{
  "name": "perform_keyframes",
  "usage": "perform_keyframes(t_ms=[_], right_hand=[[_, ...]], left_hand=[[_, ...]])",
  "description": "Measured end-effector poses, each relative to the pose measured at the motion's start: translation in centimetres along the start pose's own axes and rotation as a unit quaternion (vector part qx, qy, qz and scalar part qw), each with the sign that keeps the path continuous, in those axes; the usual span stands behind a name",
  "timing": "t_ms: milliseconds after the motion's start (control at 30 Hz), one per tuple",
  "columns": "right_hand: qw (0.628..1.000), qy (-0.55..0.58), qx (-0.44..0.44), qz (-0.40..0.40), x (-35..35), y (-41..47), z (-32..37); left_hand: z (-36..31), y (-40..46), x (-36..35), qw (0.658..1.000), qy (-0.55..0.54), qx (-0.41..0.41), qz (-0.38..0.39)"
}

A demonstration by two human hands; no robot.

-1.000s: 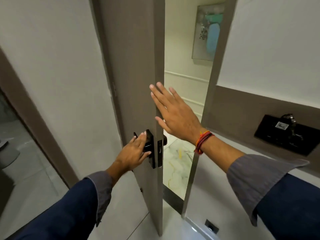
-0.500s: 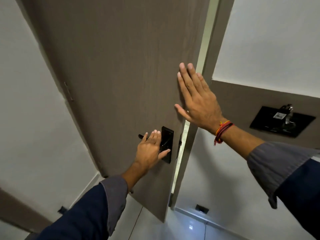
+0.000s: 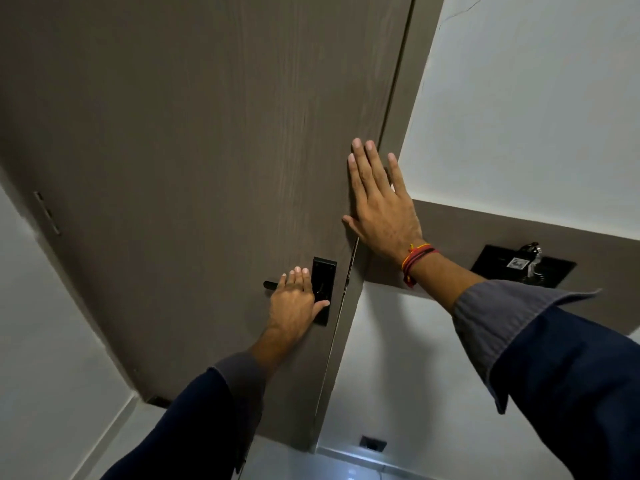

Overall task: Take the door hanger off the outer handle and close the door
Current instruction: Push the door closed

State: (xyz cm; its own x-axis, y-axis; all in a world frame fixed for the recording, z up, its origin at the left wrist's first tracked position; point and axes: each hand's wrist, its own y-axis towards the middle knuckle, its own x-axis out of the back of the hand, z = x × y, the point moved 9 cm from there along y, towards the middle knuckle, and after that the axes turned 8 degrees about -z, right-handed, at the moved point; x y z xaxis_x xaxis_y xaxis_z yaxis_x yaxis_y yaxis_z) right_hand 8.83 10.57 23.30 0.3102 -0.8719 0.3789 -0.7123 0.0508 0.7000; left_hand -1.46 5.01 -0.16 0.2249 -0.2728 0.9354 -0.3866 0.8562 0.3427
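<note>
The brown wood-grain door (image 3: 207,150) fills the view, its latch edge meeting the frame (image 3: 398,109) with only a thin seam showing. My left hand (image 3: 294,306) lies over the black lever handle (image 3: 269,284) beside its black lock plate (image 3: 325,271), fingers on top and thumb below. My right hand (image 3: 379,209) presses flat and open against the door's edge above the lock, little finger over the frame. No door hanger is in view.
A black wall panel (image 3: 519,266) with a metal key piece sits on the brown band right of the frame. A hinge (image 3: 46,213) shows at the door's left edge, a dark doorstop (image 3: 157,400) near the floor, and a small low wall fitting (image 3: 372,443).
The door has swung from ajar to against its frame, hiding the corridor beyond. My right hand stayed flat on the door edge, and my left hand stayed on the handle.
</note>
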Motion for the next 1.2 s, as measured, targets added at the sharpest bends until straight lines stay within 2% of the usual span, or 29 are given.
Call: perform_keyframes(t_ms=[400, 867, 1000, 1200], right_hand=[[0.997, -0.069, -0.009, 0.031, -1.8, 1.6, 0.6], [0.991, -0.126, -0.003, 0.049, -2.8, 2.1, 0.9], [0.993, -0.093, -0.012, 0.065, -2.6, 2.0, 0.6], [0.991, 0.086, -0.089, 0.054, 0.4, 1.6, -1.3]], left_hand=[[-0.9, 3.2, -0.6, 0.999, 0.0, 0.036, 0.033], [-1.3, 4.2, -0.5, 0.999, -0.007, 0.04, 0.034], [-1.3, 4.0, -0.4, 0.999, -0.008, 0.033, 0.026], [-0.4, 4.6, 5.5, 0.994, -0.008, -0.052, -0.096]])
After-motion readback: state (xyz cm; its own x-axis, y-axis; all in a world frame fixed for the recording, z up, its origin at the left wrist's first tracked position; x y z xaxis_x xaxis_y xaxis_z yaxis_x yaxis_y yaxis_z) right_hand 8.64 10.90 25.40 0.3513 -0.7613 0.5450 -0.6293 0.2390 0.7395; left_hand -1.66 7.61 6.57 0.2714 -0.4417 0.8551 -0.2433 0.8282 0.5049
